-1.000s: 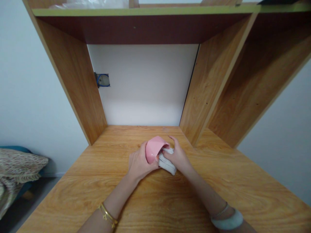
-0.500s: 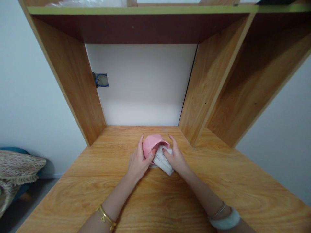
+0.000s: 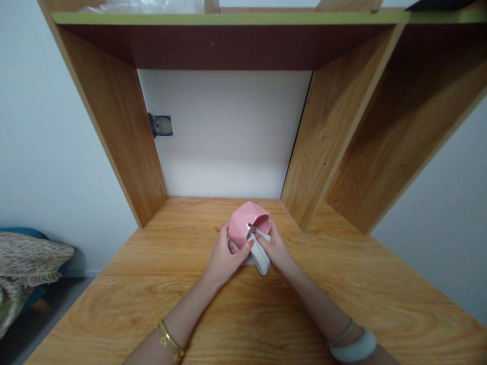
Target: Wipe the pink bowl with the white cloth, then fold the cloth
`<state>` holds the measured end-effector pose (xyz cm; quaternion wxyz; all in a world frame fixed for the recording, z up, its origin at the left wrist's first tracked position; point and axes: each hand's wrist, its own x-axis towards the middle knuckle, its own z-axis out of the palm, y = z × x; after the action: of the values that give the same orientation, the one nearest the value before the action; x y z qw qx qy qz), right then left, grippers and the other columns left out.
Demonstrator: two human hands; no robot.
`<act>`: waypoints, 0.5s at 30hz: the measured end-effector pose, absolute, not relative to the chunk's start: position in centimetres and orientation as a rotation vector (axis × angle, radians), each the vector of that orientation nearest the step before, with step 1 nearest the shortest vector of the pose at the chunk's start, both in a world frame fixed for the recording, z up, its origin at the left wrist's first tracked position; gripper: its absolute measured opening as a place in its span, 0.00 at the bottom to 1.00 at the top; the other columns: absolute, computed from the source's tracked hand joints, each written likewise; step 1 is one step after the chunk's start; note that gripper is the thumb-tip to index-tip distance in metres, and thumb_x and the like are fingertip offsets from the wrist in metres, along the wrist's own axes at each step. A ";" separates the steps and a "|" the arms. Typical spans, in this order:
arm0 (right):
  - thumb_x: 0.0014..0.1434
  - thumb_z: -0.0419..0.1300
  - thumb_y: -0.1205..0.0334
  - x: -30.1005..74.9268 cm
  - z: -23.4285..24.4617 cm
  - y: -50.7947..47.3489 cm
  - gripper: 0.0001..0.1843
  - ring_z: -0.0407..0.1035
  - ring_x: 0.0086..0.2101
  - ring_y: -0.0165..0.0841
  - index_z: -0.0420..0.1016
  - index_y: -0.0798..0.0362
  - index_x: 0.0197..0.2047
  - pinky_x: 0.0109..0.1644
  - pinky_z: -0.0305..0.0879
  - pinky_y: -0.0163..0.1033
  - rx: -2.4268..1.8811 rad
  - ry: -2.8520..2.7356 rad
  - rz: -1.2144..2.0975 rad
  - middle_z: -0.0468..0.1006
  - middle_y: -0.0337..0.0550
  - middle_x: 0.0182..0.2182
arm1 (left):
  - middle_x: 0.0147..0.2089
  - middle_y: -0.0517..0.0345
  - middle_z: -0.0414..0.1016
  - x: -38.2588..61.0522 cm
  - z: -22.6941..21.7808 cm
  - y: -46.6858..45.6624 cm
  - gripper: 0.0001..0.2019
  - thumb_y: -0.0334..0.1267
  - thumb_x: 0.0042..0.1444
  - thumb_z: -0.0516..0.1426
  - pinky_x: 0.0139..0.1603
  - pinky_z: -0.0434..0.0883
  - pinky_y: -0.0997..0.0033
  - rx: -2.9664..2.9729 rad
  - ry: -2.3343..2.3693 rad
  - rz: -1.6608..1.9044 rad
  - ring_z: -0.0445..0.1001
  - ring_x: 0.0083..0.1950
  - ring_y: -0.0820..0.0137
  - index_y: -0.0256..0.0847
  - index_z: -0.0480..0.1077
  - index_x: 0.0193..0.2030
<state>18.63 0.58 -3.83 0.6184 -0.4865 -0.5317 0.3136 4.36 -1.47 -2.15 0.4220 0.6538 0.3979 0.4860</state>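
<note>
A glossy pink faceted pot (image 3: 245, 218), bowl-like in shape, is tilted with its opening toward the lower right, just above the wooden desktop. My left hand (image 3: 225, 256) is closed around its left side, thumb along the lower edge. In my right hand (image 3: 277, 248) is a folded white cloth (image 3: 261, 256), pressed at the pot's rim and partly inside the opening. The right fingers also reach behind the pot's right side, where their tips are hidden. A small dark spot shows on the rim by the cloth.
The wooden desktop (image 3: 182, 304) runs back to a white panel (image 3: 224, 132) with a cut-out socket hole (image 3: 162, 125). Wooden uprights (image 3: 304, 167) stand on both sides, under a shelf (image 3: 228, 19). A woven fringed cover (image 3: 34, 256) lies at the lower left.
The pot has turned and risen slightly to the right, so its opening shows more. My left hand has followed it. The cloth has shifted at the rim.
</note>
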 end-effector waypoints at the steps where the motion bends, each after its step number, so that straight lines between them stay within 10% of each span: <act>1: 0.43 0.58 0.58 18.8 -3.8 0.6 0.30 0.67 0.41 0.36 0.56 0.52 0.51 0.46 0.63 0.43 -1.169 -1.217 0.699 0.70 0.46 0.43 | 0.29 0.62 0.68 4.3 -2.1 -1.4 0.27 0.49 0.48 0.57 0.21 0.62 0.80 1.648 1.045 1.242 0.63 0.22 0.78 0.37 0.57 0.51; 15: 0.46 0.57 0.61 19.5 -1.9 -1.0 0.42 0.68 0.24 0.34 0.42 0.52 0.62 0.27 0.60 0.34 -1.590 -1.673 0.440 0.72 0.36 0.23 | 0.37 0.52 0.76 2.9 -0.1 -2.0 0.28 0.53 0.44 0.55 0.37 0.67 0.65 2.341 1.664 0.921 0.74 0.37 0.59 0.40 0.65 0.51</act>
<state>19.55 -0.98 -1.91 0.3857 -0.6245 -0.6568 0.1727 2.89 -2.02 -0.09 0.0628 0.7747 0.5505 0.3047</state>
